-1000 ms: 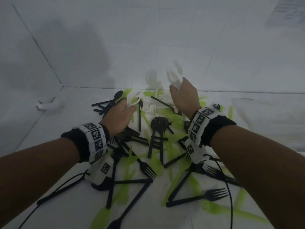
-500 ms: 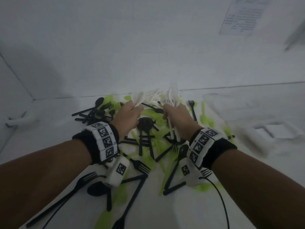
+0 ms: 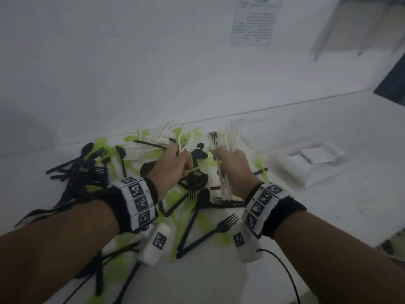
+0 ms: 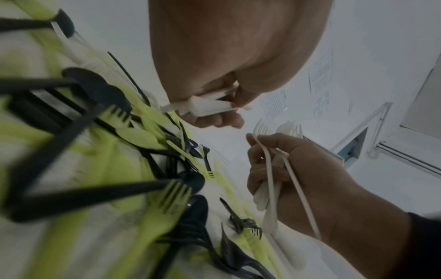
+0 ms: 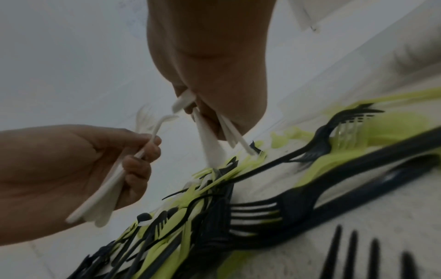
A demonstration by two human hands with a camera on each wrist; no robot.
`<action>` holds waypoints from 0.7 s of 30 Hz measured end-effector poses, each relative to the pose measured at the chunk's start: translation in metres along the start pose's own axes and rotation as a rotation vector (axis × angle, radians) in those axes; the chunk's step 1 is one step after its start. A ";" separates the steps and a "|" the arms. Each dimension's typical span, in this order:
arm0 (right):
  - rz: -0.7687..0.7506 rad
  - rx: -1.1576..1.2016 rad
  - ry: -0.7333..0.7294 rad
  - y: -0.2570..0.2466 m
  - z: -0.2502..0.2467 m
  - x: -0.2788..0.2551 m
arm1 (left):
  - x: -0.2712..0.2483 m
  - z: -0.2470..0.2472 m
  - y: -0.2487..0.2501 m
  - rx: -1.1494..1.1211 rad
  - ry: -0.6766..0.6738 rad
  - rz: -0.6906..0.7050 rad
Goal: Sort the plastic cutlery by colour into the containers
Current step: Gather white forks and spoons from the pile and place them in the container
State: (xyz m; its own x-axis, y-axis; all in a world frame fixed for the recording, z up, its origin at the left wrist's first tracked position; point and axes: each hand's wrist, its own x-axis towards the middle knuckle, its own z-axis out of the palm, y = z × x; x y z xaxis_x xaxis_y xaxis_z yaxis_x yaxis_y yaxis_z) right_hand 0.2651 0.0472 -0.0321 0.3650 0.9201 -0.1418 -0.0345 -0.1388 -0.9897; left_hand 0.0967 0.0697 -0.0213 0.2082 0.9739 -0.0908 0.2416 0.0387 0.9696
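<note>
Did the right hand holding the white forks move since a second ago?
Yes. Judged against the black spoons in the pile, the right hand has drawn back from the far end toward the person, gripping the white forks.

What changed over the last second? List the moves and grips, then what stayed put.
The left hand rose off the pile and now grips its own bunch of white cutlery. The right hand drew back toward the person, keeping its grip on the white forks. The head camera swung right, bringing the white containers into view. The black and green cutlery stayed scattered on the table.
</note>
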 end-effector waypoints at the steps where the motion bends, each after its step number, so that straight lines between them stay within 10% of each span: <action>1: 0.021 0.024 -0.027 0.000 -0.006 0.003 | 0.000 0.008 0.002 0.018 0.005 0.000; 21: 0.179 0.192 -0.331 0.011 -0.088 0.040 | -0.030 0.102 0.017 -0.062 0.280 -0.134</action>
State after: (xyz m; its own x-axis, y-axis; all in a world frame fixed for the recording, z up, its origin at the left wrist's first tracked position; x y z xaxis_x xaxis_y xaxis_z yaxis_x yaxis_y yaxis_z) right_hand 0.3607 0.0503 -0.0466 0.0196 0.9600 -0.2795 -0.2549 -0.2655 -0.9298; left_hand 0.1907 0.0184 -0.0255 -0.0929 0.9827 -0.1604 0.1892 0.1756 0.9661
